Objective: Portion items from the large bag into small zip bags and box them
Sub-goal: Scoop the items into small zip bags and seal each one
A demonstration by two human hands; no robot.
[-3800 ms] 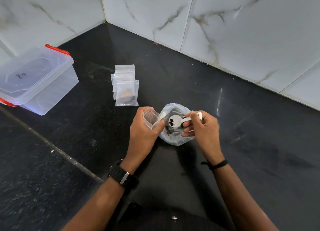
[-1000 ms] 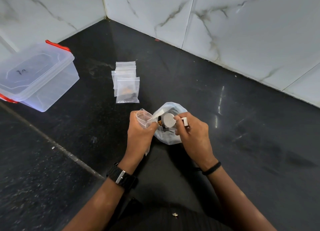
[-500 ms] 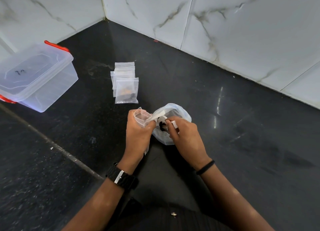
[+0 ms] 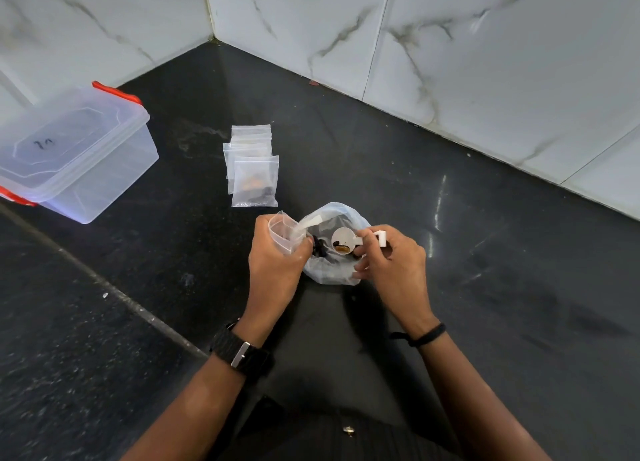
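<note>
Lidded box (image 4: 74,152) at ten o'clock on dark counter (image 4: 485,287), pile of zip bags (image 4: 254,169) at twelve, left hand (image 4: 277,266) curled round an open zip bag (image 4: 284,233), large bag (image 4: 332,249) centre, right hand (image 4: 394,266) pinching scoop (image 4: 346,240) (dark bits inside) over it.

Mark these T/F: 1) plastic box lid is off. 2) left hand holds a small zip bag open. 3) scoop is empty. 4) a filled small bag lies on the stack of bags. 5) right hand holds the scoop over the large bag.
1. False: the lid sits on the plastic box.
2. True: the left hand grips the small zip bag, mouth open.
3. False: the scoop holds brown and dark pieces.
4. True: the filled bag tops the stack.
5. True: the right hand pinches its handle above the large bag.
</note>
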